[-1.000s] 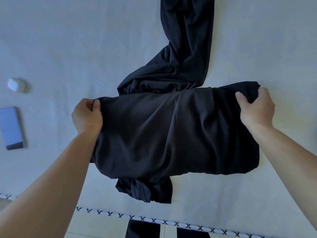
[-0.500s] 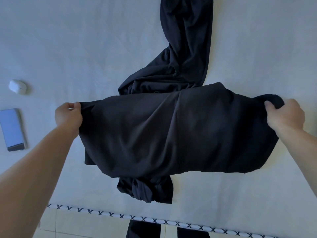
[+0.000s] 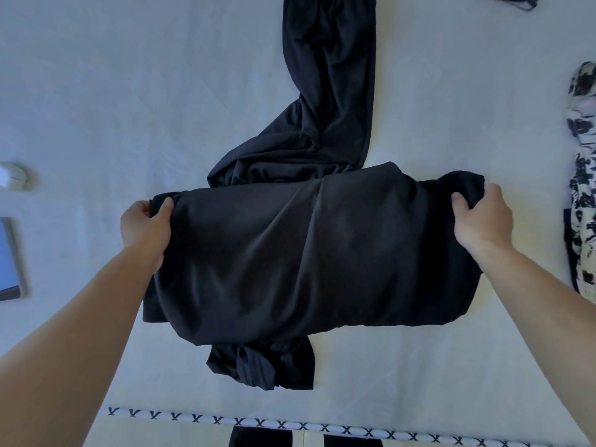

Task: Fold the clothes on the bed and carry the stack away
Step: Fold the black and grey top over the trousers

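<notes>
The bed carries everything, its patterned edge at six o'clock. Across its middle lies the black garment, stretched from nine to three o'clock over a second dark piece that trails off toward twelve. The left hand grips the garment's nine o'clock corner, fingers curled into the cloth; the right hand grips the three o'clock corner the same way. The likeliest trouble is the piece beneath: bunched at six o'clock, it may drag along or leave a lump in the fold. Uneven tension could skew the edges. The printed cloth at three o'clock, possibly another garment, could snag. A phone lies at nine.
</notes>
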